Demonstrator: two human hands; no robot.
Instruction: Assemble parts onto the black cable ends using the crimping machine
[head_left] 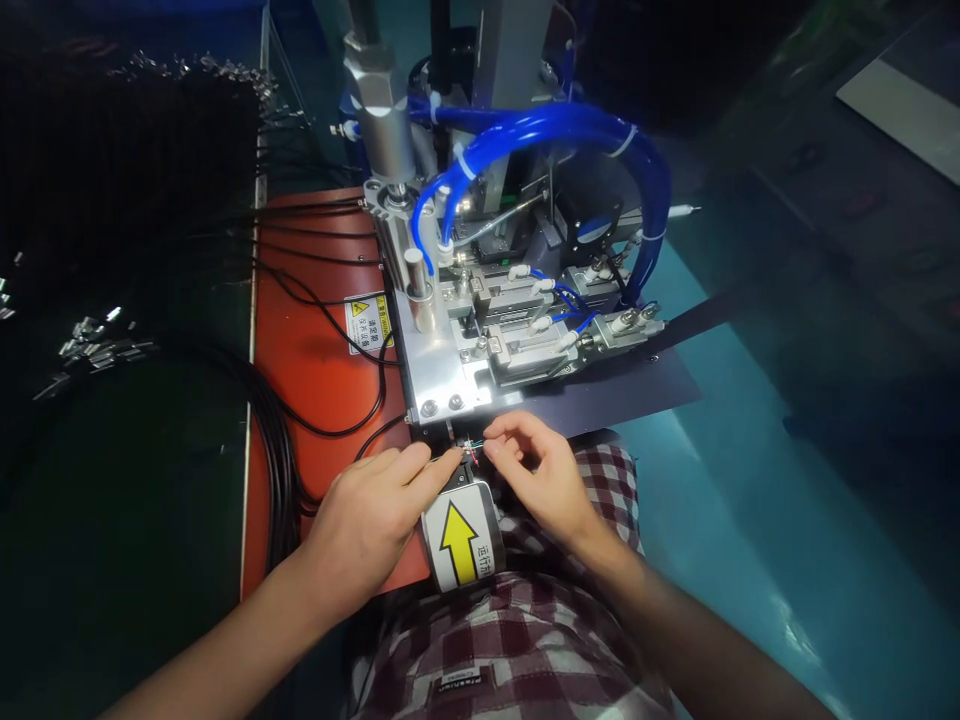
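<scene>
Thin coloured wires, with green, white and red strands, fan out at the front edge of a metal machine. My left hand is closed, its thumb and index fingertips pressed together at the left end of these wires; the cable in its grip is mostly hidden. From the right, my right hand pinches the strand tips between thumb and index finger. Just below the fingertips is a rounded white cover with a yellow arrow on it.
Blue air hoses arch over the machine's cylinders. Black cables run across the orange-red base plate, which bears a warning label. A large bundle of dark cables with shiny tips lies to the left.
</scene>
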